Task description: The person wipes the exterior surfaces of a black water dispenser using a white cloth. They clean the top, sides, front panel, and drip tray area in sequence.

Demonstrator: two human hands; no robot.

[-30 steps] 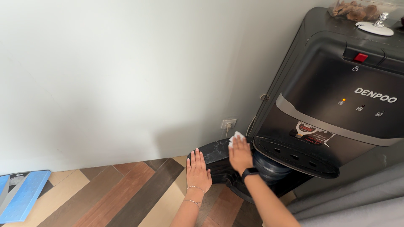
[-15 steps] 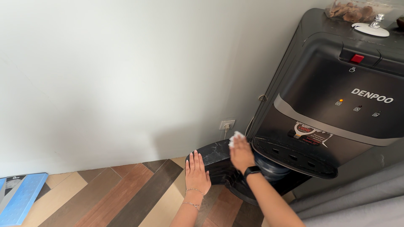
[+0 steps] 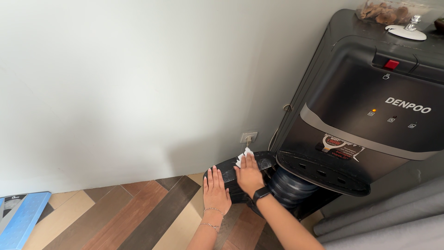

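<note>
A white cloth (image 3: 242, 157) is pressed flat under the right hand (image 3: 249, 175), whose fingers are extended and laid over it rather than curled, so that only a crumpled corner shows beyond the fingertips; the cloth lies on the upper face of a black open door (image 3: 229, 178) swung out low from a dark water dispenser (image 3: 365, 106); the left hand (image 3: 216, 190) is spread open with nothing grasped, its palm laid flat against the door's outer edge just beside the right hand; thin bracelets are seen on the left wrist and a dark watch band on the right; a blue water bottle (image 3: 289, 187) is seen inside the dispenser's lower compartment, just right of the right forearm; a wall socket (image 3: 249, 137) with a plug in it is set in the pale wall just above the cloth; a blue flat scale (image 3: 18, 217) lies on the wood-patterned floor (image 3: 138, 213) at the far left, well apart from the hands.
</note>
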